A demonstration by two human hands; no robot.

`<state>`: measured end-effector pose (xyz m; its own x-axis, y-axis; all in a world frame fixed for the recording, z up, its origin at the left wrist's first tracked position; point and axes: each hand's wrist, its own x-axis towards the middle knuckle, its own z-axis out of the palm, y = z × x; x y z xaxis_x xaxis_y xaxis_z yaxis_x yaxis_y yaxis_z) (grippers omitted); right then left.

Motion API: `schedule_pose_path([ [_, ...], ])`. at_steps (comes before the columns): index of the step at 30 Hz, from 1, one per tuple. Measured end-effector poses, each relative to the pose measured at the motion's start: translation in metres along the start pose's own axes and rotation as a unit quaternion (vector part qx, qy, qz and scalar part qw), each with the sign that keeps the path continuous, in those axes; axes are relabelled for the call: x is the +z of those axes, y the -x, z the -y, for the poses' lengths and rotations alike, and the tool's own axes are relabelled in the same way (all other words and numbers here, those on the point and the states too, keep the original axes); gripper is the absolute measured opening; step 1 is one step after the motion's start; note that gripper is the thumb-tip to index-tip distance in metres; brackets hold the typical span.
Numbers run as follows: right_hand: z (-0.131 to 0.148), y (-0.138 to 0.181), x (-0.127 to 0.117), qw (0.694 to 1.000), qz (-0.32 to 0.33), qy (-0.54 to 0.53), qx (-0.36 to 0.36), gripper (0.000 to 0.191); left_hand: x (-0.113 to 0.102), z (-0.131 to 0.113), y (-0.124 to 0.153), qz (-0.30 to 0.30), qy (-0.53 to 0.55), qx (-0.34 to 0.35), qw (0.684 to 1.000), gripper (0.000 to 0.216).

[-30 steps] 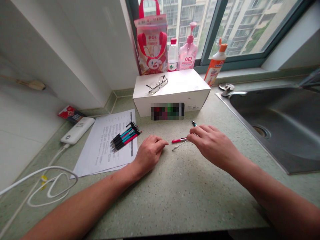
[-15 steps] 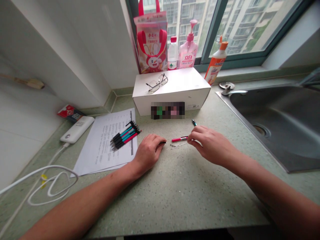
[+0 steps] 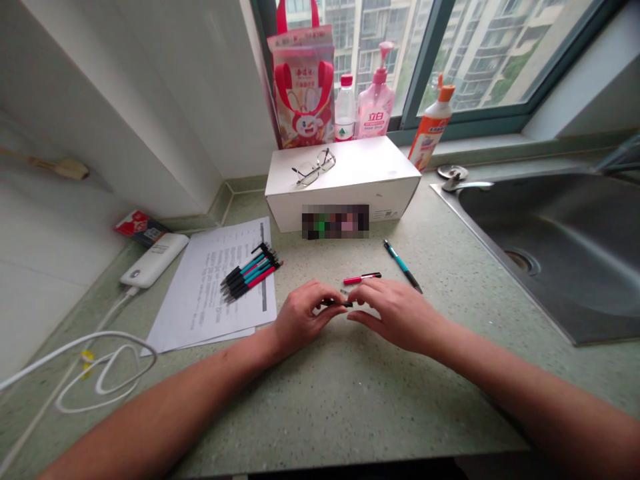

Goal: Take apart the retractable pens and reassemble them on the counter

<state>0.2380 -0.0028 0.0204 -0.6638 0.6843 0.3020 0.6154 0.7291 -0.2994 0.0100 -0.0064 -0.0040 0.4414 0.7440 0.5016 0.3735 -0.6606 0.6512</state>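
My left hand is closed on a small black pen part, pinched between thumb and fingers and pointing right. My right hand is close to its right end, thumb and forefinger apart; whether a fingertip touches the part is unclear. Behind the right fingers lies a red pen barrel with a black end. A small thin piece on the counter is partly hidden by these fingers. Right of them lies a teal and black pen. Several pens are lined up on printed paper at the left.
A white box carrying eyeglasses stands behind the hands. A white power bank with a looped cable lies at the left. The metal sink is at the right. Bottles and a bag stand by the window.
My right hand has moved left and nearer to me, toward the left hand, uncovering the teal pen. The left hand has shifted slightly right and nearer with the black part.
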Motion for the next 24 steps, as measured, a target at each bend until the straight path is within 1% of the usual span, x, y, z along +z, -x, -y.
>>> schedule_pose_path([
  [2,0.004,0.000,0.004,1.000,0.000,-0.007,-0.017,0.021,0.001,-0.003,0.001,-0.001,0.017,-0.006,1.000,0.013],
  [4,0.005,-0.001,0.006,1.000,0.000,-0.010,-0.008,0.027,0.002,-0.004,0.001,-0.009,0.017,-0.019,1.000,0.018],
  [7,0.003,-0.001,0.003,0.999,0.002,-0.029,0.033,0.033,0.001,-0.003,0.000,-0.023,0.014,-0.033,0.999,0.020],
  [9,0.001,-0.001,0.000,0.996,0.013,-0.054,0.064,0.036,0.000,-0.002,-0.001,-0.034,0.014,-0.038,0.999,0.016],
  [13,-0.002,-0.002,-0.004,0.988,0.039,-0.109,0.107,0.037,-0.001,0.001,-0.003,-0.054,0.013,-0.051,0.997,0.010],
  [16,-0.003,-0.003,-0.002,0.981,0.051,-0.136,0.126,0.037,-0.002,0.003,-0.002,-0.057,0.022,-0.072,0.996,0.009],
  [18,-0.003,-0.003,0.000,0.980,0.041,-0.145,0.132,0.035,-0.002,0.003,-0.002,-0.058,0.028,-0.082,0.995,0.010],
  [20,-0.004,-0.002,0.002,0.980,0.014,-0.149,0.131,0.031,-0.002,0.004,-0.001,-0.065,0.030,-0.088,0.994,0.011],
  [24,-0.005,-0.001,0.006,0.983,-0.037,-0.141,0.108,0.025,-0.002,0.005,-0.001,-0.082,0.034,-0.099,0.991,0.011],
])
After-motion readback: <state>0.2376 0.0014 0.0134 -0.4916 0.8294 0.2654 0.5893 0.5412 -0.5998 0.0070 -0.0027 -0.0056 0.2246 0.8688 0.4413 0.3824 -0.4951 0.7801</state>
